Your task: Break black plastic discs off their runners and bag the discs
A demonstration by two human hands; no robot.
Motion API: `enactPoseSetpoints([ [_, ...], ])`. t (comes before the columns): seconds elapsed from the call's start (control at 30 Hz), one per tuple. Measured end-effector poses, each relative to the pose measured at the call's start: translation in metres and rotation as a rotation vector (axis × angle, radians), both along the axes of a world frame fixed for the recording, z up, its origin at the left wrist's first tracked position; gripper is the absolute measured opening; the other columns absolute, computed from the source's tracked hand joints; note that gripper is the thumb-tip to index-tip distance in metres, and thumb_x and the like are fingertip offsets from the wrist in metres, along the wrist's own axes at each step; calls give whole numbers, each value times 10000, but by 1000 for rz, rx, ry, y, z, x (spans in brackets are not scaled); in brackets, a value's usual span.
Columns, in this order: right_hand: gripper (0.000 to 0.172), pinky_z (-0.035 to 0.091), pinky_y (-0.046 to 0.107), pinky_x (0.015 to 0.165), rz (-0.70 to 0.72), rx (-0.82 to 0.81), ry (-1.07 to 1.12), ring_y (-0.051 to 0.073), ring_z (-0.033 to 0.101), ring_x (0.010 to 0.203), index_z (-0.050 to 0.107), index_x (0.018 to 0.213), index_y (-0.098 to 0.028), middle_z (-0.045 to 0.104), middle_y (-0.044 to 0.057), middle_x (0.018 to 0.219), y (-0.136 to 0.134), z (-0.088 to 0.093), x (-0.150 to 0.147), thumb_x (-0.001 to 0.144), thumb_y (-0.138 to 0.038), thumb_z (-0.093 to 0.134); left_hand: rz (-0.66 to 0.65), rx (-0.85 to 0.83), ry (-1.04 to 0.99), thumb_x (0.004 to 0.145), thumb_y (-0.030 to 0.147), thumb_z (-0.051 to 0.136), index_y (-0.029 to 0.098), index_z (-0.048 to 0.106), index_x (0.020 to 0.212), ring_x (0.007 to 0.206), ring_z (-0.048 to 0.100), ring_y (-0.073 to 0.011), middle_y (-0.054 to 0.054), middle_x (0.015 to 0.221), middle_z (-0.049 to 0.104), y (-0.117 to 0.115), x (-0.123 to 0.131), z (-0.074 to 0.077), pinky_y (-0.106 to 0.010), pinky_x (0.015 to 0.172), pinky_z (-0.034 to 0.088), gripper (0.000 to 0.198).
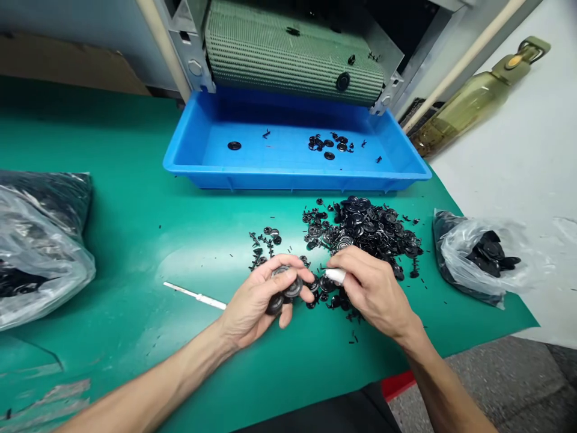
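Several round black plastic discs (293, 287) lie in my left hand (261, 294), with the thumb and fingers curled around them. My right hand (374, 288) is closed in a pinch at the near edge of the heap of black plastic parts (369, 225). A white wrapping (336, 275) covers one of its fingertips. What the right fingers hold, if anything, is hidden. Smaller branched black bits (264, 240) are scattered on the green table just beyond my left hand.
A blue tray (288, 180) with a few black parts stands below a green conveyor belt (288, 57). Plastic bags of black parts sit at left (49, 252) and right (478, 252). A thin whitish blade-like tool (193, 294) lies left of my wrist. A greenish bottle (478, 99) is at upper right.
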State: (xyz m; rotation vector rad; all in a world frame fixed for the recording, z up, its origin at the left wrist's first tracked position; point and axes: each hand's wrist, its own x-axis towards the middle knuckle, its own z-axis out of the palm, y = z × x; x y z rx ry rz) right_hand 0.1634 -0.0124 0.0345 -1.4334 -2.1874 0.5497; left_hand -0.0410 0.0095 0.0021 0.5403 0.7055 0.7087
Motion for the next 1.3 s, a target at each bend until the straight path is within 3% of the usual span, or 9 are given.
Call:
enactPoseSetpoints([
  [0.13,256,496,257,758,22,236,186,148,610,896,635,1006,-163,615,79,992,-12,-2,-14,916,-20,444,-175,51,79,904,418,572,160,578,864,357,394,-37,-4,617,614,-6,4,1,-123,300,244,261],
  [0.23,246,509,261,818,24,189,264,159,612,973,651,1035,-158,613,98,1080,-15,-7,-21,894,-31,494,-244,96,114,919,494,511,168,521,763,345,237,-21,36,477,525,-9,4,0,-132,329,166,361],
  [0.37,217,527,269,809,-67,-82,394,152,613,940,659,969,-200,611,51,1074,-14,-10,-20,857,-57,541,-226,157,191,918,516,495,178,508,787,355,252,-32,44,485,525,-11,4,0,-145,349,186,363],
  [0.5,356,528,265,718,-106,-292,412,126,587,806,613,1150,-258,552,27,1033,-16,-8,-20,853,-76,538,-162,246,292,902,552,492,180,504,770,364,297,-39,37,537,549,-14,7,-1,-156,358,220,395],
  [0.63,287,463,260,657,-78,-266,290,119,541,729,655,1010,-252,525,5,905,-19,-6,-21,860,-65,496,-171,290,341,891,557,507,174,530,766,379,296,-50,46,503,520,-17,8,-2,-171,370,215,403],
  [0.8,149,439,243,614,-212,-163,350,115,538,690,612,830,-204,555,-2,840,-25,-9,-23,832,-81,529,-225,392,350,923,515,470,176,603,961,407,320,-58,33,619,533,-17,6,-2,-188,380,233,365],
  [0.97,239,449,253,642,-87,-154,291,128,551,698,630,1023,-222,580,-1,815,-30,-13,-19,881,-103,479,-279,371,340,944,511,425,171,565,822,398,299,-61,43,548,508,-17,5,0,-188,380,222,388],
  [1.1,303,448,253,660,-25,-225,249,129,566,721,625,1062,-227,622,0,839,-23,-9,-14,868,-73,452,-235,383,396,954,507,403,182,529,733,389,325,-64,36,525,525,-19,7,-1,-191,391,248,413],
  [1.3,126,395,215,553,-114,-357,415,95,535,564,617,842,-190,629,-41,645,-9,-12,-26,871,-141,504,-172,384,427,940,454,476,184,582,776,365,335,-60,40,496,532,-21,9,-4,-188,386,256,333],
])
